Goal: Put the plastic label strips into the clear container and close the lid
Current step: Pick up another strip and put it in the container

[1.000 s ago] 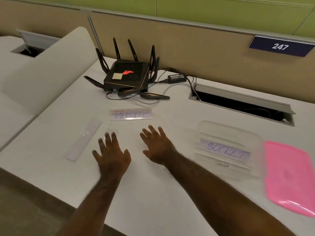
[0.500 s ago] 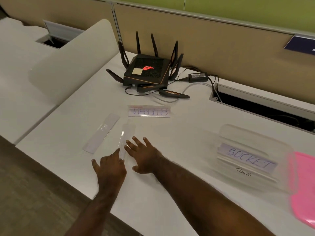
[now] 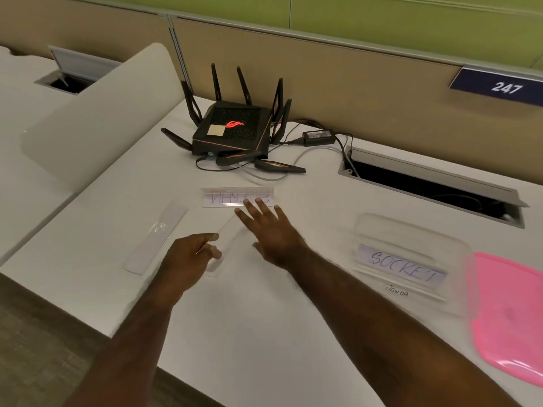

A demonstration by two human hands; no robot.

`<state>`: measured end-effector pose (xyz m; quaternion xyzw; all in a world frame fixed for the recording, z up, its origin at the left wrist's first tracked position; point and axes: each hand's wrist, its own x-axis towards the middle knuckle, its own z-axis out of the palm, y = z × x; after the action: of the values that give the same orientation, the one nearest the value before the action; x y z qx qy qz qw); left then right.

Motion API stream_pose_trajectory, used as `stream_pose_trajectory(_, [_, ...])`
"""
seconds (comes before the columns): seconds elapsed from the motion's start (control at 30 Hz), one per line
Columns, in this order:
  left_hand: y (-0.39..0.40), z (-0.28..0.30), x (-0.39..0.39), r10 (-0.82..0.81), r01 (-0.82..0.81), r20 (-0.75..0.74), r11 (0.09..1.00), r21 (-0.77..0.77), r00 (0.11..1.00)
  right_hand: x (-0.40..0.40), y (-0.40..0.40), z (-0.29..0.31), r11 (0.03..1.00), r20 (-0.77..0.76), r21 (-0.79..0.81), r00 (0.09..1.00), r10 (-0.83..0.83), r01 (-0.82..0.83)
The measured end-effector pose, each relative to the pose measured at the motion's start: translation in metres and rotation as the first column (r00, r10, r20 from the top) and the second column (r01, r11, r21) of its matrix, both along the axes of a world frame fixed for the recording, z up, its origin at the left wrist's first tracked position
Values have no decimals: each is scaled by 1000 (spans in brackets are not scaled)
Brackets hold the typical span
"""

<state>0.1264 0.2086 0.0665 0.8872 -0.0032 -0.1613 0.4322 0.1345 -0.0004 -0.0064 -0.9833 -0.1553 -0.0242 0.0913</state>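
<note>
My left hand pinches the near end of a clear plastic strip, tilting that end up off the white desk. My right hand is spread flat with fingers apart, its fingertips touching the near edge of a strip with handwritten letters. Another clear strip lies flat to the left of my left hand. The clear container stands open to the right and holds a strip marked SOCKET. Its pink lid lies on the desk at the far right.
A black router with antennas and cables sits behind the strips, with a power adapter beside it. An open cable hatch is behind the container. A beige partition wall runs along the back, and a rounded divider stands left.
My left hand has closed on the middle clear strip and tipped its end up. My right hand has moved forward to the lettered strip.
</note>
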Motion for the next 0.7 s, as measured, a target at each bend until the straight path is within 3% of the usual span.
stream_pose_trajectory(0.13, [-18, 35, 5, -162, 135, -123, 970, -203, 979, -3, -50, 26, 999, 53, -7, 997, -48, 49])
stream_pose_trajectory(0.23, [-39, 44, 11, -254, 233, -87, 951, -201, 963, -16, -88, 45, 998, 85, -10, 995, -58, 59])
stream_pose_trajectory(0.33, [-64, 45, 19, -346, 347, 13, 936, -59, 938, -37, -128, 64, 996, 58, 5, 994, -90, 90])
stream_pose_trajectory(0.43, [-93, 45, 24, -506, 492, 91, 859, 137, 858, -62, -165, 77, 978, -39, 85, 981, -189, 192])
stream_pose_trajectory(0.5, [-116, 43, 24, -636, 540, 188, 749, 385, 748, -79, -190, 85, 957, -106, 118, 961, -255, 267])
stream_pose_trajectory(0.57, [-143, 39, 21, -740, 481, 305, 637, 602, 600, -95, -215, 92, 938, -160, 134, 941, -299, 320])
stream_pose_trajectory(0.7, [-200, 35, 9, -811, 462, 354, 564, 684, 467, -128, -260, 98, 876, -236, 199, 889, -393, 440])
